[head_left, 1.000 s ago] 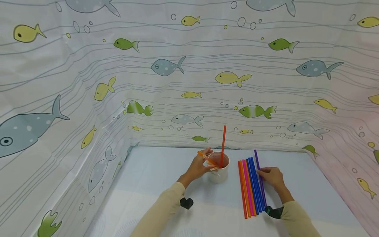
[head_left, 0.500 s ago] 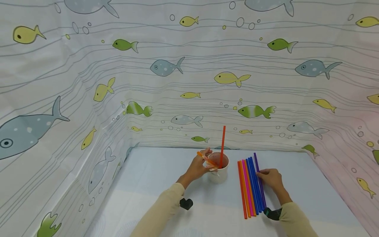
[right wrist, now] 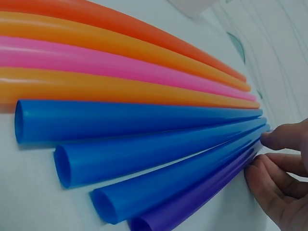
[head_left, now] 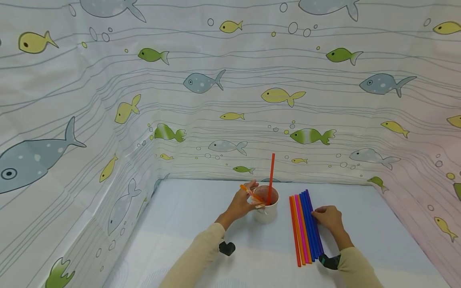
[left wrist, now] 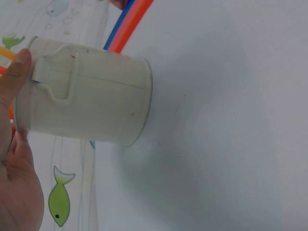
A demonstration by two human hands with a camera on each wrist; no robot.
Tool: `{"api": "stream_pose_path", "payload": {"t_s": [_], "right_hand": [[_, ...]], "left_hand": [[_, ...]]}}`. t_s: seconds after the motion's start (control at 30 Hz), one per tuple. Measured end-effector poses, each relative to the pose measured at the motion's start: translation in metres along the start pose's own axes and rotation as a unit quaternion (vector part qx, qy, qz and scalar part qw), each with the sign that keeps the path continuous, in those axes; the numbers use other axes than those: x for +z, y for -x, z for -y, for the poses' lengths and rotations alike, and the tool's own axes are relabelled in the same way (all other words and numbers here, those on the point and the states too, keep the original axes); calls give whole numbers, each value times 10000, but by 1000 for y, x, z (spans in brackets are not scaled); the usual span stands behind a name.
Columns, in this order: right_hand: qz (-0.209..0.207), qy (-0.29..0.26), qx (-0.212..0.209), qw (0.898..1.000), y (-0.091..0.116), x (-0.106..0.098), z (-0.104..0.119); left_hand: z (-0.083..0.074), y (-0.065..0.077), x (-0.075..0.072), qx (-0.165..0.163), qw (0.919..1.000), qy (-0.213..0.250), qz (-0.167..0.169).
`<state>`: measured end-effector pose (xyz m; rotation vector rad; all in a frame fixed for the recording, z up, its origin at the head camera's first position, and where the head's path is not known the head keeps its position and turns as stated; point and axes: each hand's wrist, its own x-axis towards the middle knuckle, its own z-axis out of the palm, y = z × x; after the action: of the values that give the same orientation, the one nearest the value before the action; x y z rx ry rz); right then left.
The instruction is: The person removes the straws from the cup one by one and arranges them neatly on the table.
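My left hand (head_left: pixel 240 204) holds a white cup (head_left: pixel 266 214) at its rim, the thumb (left wrist: pixel 19 67) over the edge in the left wrist view. A tall red straw (head_left: pixel 271 176) stands in the cup; a shorter orange straw (head_left: pixel 254 194) leans out toward the hand. To the right, my right hand (head_left: pixel 330 218) pinches a purple straw (right wrist: pixel 207 195) near its far end, thumb on one side and curled fingers on the other. That straw lies against the last of three blue straws (right wrist: pixel 139 121) in a side-by-side row.
Left of the blue straws lie a red straw (head_left: pixel 294 232), two orange ones and a pink straw (head_left: pixel 303 230). The light tabletop (head_left: pixel 173 208) is bounded by a fish-patterned curtain (head_left: pixel 230 132) at the back and sides. Black wrist devices sit by both sleeves.
My right hand has slid the purple straw left and toward me, from leaning apart at the far end to lying along the blue straws. My left hand and the cup stay still.
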<state>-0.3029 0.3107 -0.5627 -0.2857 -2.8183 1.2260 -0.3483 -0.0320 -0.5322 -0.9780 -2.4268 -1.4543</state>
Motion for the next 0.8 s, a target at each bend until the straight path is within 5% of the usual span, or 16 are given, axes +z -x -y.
{"api": "stream_pose_path", "payload": {"t_s": [0.5,0.8], "right_hand": [[-215,167,-118,9996,-3,-3,-2],[-676,46,-575,9960,-13,-7,21]], "left_hand": [[-2,-1,1,-185,9997,143,57],[-6,0,-1,-196,9997,115,64]]}}
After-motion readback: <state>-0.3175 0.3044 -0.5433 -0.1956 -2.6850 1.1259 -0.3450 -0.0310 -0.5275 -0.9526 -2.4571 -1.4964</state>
